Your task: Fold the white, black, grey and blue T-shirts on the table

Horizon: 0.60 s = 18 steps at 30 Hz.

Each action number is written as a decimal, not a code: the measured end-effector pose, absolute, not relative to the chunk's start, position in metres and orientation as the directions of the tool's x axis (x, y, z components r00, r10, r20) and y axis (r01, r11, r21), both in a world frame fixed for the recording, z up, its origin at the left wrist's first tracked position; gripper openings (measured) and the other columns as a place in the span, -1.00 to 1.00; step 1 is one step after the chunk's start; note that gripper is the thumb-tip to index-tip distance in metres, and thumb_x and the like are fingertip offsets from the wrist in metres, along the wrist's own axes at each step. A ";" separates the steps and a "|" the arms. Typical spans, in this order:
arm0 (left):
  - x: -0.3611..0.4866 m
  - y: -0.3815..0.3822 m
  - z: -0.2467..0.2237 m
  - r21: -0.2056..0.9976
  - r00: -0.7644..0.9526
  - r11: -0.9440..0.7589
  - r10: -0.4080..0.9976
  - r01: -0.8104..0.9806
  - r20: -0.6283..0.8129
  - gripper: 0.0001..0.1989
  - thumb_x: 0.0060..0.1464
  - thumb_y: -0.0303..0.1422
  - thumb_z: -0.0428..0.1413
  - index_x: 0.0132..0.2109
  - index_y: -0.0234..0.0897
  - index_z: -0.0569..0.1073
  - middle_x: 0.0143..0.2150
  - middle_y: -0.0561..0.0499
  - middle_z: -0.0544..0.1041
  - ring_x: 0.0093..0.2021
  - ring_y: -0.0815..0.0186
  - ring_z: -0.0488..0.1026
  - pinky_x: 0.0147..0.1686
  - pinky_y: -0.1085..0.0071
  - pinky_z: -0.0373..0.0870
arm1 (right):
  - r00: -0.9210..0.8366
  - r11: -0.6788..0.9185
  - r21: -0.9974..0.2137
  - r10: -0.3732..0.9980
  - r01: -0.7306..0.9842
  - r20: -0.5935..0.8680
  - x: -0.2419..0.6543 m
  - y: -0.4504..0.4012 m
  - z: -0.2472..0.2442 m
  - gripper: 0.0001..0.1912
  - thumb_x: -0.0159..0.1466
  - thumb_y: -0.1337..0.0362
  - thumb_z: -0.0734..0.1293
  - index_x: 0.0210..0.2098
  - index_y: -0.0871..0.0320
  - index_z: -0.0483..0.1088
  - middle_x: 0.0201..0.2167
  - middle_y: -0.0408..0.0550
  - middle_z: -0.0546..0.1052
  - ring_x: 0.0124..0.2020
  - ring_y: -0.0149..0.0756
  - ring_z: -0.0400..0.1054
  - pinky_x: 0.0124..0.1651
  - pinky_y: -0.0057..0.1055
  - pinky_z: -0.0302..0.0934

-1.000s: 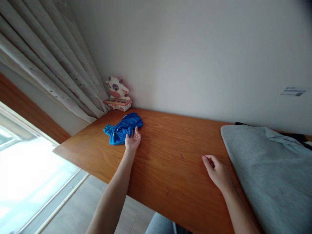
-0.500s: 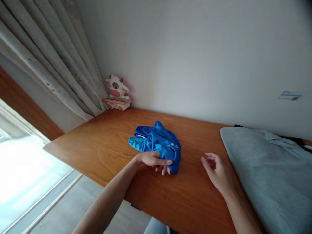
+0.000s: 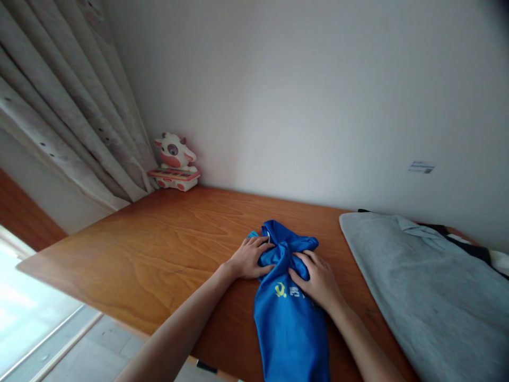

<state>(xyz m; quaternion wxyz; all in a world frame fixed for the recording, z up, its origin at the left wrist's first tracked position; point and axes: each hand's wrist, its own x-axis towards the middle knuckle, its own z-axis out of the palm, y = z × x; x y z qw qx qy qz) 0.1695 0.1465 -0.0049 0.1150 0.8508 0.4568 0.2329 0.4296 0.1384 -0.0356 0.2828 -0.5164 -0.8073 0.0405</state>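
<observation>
A blue garment [image 3: 292, 329] with a yellow mark and white lettering lies on the wooden table, bunched at its far end and spread toward me over the near edge. My left hand [image 3: 251, 259] rests on the left side of the bunched part, its fingers curved onto the cloth. On the right side, my right hand [image 3: 316, 276] grips the cloth between thumb and fingers. A light blue bit of fabric shows beyond my left fingertips.
The wooden table [image 3: 167, 239] runs along the wall. A cow-shaped toy keyboard [image 3: 175, 162] stands at the back left by the curtain [image 3: 79, 106]. Grey cloth [image 3: 421, 276] covers the right side, with black and white items behind it.
The garment has shifted right and now stretches down toward me. My right hand has moved left onto it. My left hand has turned and lies on top of the cloth.
</observation>
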 end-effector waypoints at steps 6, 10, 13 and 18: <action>0.190 0.181 -0.020 0.600 0.205 -0.412 0.900 0.686 0.384 -0.58 0.15 -0.02 0.17 0.00 -0.19 0.59 0.18 -0.28 0.50 0.18 -0.15 0.39 0.24 -0.09 0.19 | -0.187 0.367 -0.385 0.883 0.847 0.430 0.403 0.187 -0.037 -0.72 0.35 0.13 0.25 -0.05 0.06 0.48 -0.14 0.08 0.55 -0.11 -0.06 0.46 -0.07 -0.23 0.33; 0.190 0.177 -0.016 0.724 0.113 -0.432 0.888 0.538 0.446 -0.60 0.17 -0.02 0.16 0.02 -0.16 0.56 0.06 -0.22 0.56 0.10 -0.06 0.44 0.19 0.03 0.24 | -0.110 0.350 -0.537 0.897 0.767 0.428 0.398 0.197 -0.036 -0.69 0.40 0.10 0.17 -0.05 0.09 0.44 -0.09 0.10 0.58 -0.08 -0.06 0.50 -0.08 -0.25 0.34; 0.190 0.169 -0.008 0.682 0.190 -0.446 0.888 0.580 0.419 -0.59 0.10 0.03 0.20 -0.09 -0.18 0.57 -0.11 -0.19 0.59 -0.03 -0.04 0.48 0.10 0.06 0.28 | -0.072 0.387 -0.678 0.893 0.625 0.444 0.401 0.190 -0.035 -0.58 0.43 -0.03 0.09 -0.06 0.10 0.41 -0.12 0.11 0.61 -0.06 -0.01 0.52 -0.05 -0.20 0.34; 0.199 0.161 -0.003 0.586 0.435 -0.555 0.831 0.591 0.347 -0.65 0.12 0.01 0.18 -0.28 -0.20 0.53 -0.22 -0.12 0.58 -0.12 0.06 0.47 0.00 0.19 0.33 | -0.052 0.375 -0.810 0.917 0.451 0.396 0.400 0.177 -0.034 -0.52 0.41 -0.13 0.10 -0.07 0.09 0.40 -0.16 0.08 0.64 -0.09 0.00 0.54 -0.08 -0.20 0.36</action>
